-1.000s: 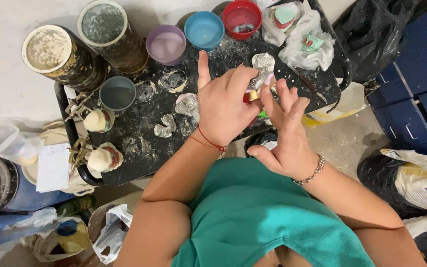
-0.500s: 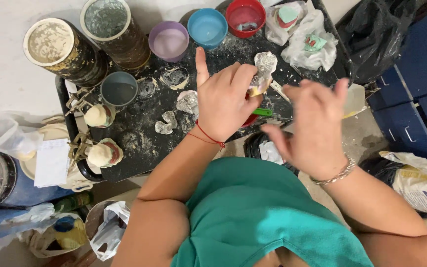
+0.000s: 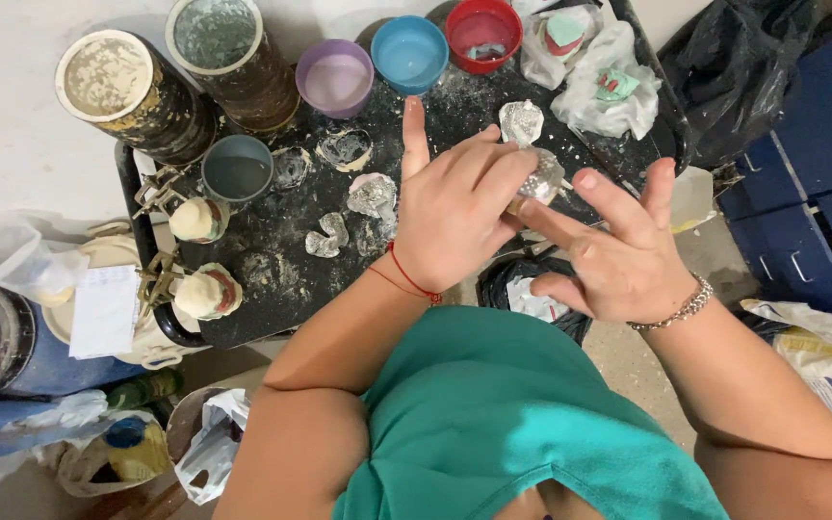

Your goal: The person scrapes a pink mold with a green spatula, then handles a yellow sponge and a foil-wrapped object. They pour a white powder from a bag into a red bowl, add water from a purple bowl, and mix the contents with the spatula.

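Note:
My left hand [image 3: 455, 207] grips a small whitish, plaster-dusted lump [image 3: 541, 178] above a black tray [image 3: 272, 289], index finger pointing up. My right hand [image 3: 618, 250] is beside it, fingers spread, with the index fingertip touching the lump. A red string circles my left wrist and a metal bracelet my right. Several clear mould pieces [image 3: 374, 195] dusted white lie on the tray just left of my left hand.
Along the tray's far edge stand two crusted tins [image 3: 122, 91], a purple bowl [image 3: 335, 77], a blue bowl [image 3: 409, 53] and a red bowl [image 3: 482, 34]. A grey cup [image 3: 236, 171] and two clamped moulds [image 3: 206, 292] sit at left. Black bags [image 3: 734, 67] and blue drawers [image 3: 820, 193] are at right.
My right hand swung away to the right with fingers spread, then came back to the lump. My left hand kept its grip, and the view shifted slightly.

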